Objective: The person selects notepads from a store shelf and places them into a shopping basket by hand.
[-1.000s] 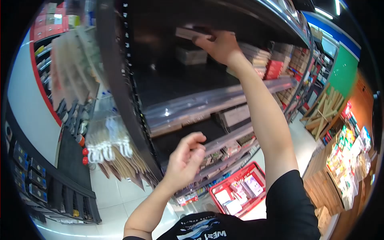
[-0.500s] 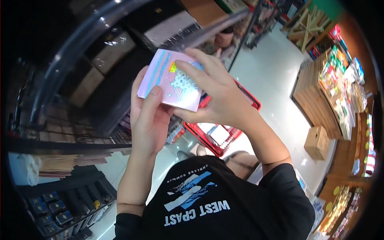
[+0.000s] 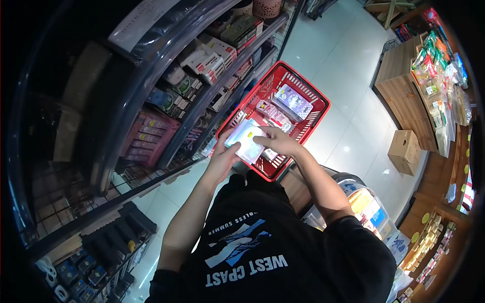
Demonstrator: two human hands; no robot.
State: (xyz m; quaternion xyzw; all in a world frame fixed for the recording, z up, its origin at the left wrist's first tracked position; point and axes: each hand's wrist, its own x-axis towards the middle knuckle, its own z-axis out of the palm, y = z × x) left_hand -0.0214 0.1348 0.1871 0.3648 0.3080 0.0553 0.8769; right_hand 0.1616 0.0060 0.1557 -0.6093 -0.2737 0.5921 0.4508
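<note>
Pastel pack (image 3: 244, 136) sat mid-frame, over the near-left part of the red basket (image 3: 324, 107). Left hand (image 3: 220, 162) pinched its lower-left edge, thumb on top; right hand (image 3: 281, 142) gripped its right edge, fingers partly hidden. Purple patterned item (image 3: 294, 100) lay in basket, upper right of pack. Cardboard box (image 3: 403, 152) stood at frame right.
</note>
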